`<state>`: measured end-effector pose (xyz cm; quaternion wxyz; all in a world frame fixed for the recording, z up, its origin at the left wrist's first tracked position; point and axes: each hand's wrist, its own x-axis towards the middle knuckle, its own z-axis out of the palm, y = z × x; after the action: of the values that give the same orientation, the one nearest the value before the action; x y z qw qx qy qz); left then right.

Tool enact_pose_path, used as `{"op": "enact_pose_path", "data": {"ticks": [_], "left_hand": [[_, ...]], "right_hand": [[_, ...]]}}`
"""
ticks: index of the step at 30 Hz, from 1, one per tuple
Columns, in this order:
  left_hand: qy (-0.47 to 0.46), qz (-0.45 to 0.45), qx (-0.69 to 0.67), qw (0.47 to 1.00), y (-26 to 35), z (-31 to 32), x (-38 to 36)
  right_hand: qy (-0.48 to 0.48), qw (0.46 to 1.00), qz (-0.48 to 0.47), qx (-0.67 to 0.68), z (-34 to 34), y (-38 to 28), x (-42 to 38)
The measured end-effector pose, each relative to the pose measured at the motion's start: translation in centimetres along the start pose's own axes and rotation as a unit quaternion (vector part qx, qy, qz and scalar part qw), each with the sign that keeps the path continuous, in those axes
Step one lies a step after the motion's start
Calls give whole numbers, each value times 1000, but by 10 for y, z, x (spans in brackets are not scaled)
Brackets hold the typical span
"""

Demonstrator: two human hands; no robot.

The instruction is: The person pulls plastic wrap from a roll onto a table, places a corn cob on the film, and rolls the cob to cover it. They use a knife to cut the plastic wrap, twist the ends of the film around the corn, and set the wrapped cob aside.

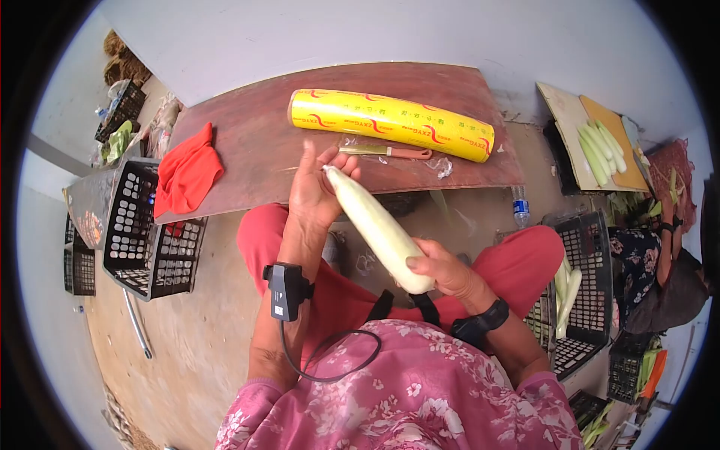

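A long, pale green, tapering vegetable [382,231] is tilted over my lap, its thick end toward me. My right hand [444,268] is wrapped round the thick end, thumb on top. At the narrow tip is my left hand [319,184], palm up, thumb apart from partly bent fingers; it is right beside the tip. Beyond the hands, a knife [390,151] with a pinkish handle lies on the red-brown table [247,139]. Behind it is a large yellow roll of plastic wrap [394,124]. A scrap of clear film [444,168] rests near the knife handle.
A red cloth [187,171] hangs over the table's left edge above black crates [154,232]. To my right, a black crate [581,300] holds more pale vegetables. Several lie on a board [559,112] farther back. A bottle [520,210] stands by the table; another person [660,277] sits at far right.
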<state>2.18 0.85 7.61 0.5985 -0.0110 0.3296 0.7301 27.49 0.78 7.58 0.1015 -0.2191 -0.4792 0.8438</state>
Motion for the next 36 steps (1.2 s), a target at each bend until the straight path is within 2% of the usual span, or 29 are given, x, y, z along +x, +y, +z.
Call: {"op": "enact_pose_path", "data": {"ticks": [3, 4, 7, 8, 11, 12, 13, 15, 17, 18, 19, 20, 21, 24, 27, 28, 31, 34, 36], "left_hand": [[-66, -11, -66, 996, -17, 26, -18], [-186, -35, -37, 981, -24, 20, -20], [-251, -50, 1, 967, -54, 24, -28], [-204, -51, 21, 977, -60, 28, -33], [-159, -67, -45, 984, -65, 18, -16], [-95, -57, -51, 993, -62, 33, -23], [-81, -58, -66, 993, -62, 33, -20], [-50, -58, -96, 992, -55, 28, -11], [-45, -61, -110, 991, -50, 26, -7], [-48, -66, -119, 990, -47, 26, -6], [-50, -72, -129, 988, -45, 24, -5], [-91, -70, -135, 984, -45, 19, -2], [-80, -66, -137, 985, -44, 22, -3], [-60, -58, -144, 986, -42, 31, -8], [-82, -73, -163, 980, -44, 26, -5], [-100, -85, -176, 976, -45, 24, -4], [-143, -115, -229, 956, -44, 23, -5], [-172, -135, -266, 939, -43, 27, -9], [-183, -143, -279, 932, -42, 28, -11]], "right_hand": [[-25, 992, -41, 117, -7, 4, 2], [-35, 988, -67, 135, -6, 1, 3], [-44, 982, -61, 172, -10, -3, 8], [-42, 985, -61, 157, -10, -4, 10], [-21, 991, -55, 123, -14, -11, 8], [-8, 992, -46, 120, -17, -15, 5], [3, 992, -38, 118, -20, -18, 3], [82, 992, -84, 46, -24, -22, -2], [195, 971, -133, -35, -27, -17, -7], [186, 964, -190, -18, -28, -16, -10], [187, 958, -217, -32, -26, -15, -11], [189, 950, -244, -46, -22, -14, -13], [190, 942, -270, -60, -16, -15, -14], [198, 935, -287, -65, 5, -19, -11], [238, 919, -276, -154, 13, -18, -2], [235, 922, -271, -146, 15, -18, 1], [145, 946, -281, -69, 13, -21, 6], [91, 962, -256, -32, 12, -23, 4], [76, 975, -206, -28, 9, -19, 1]]}}
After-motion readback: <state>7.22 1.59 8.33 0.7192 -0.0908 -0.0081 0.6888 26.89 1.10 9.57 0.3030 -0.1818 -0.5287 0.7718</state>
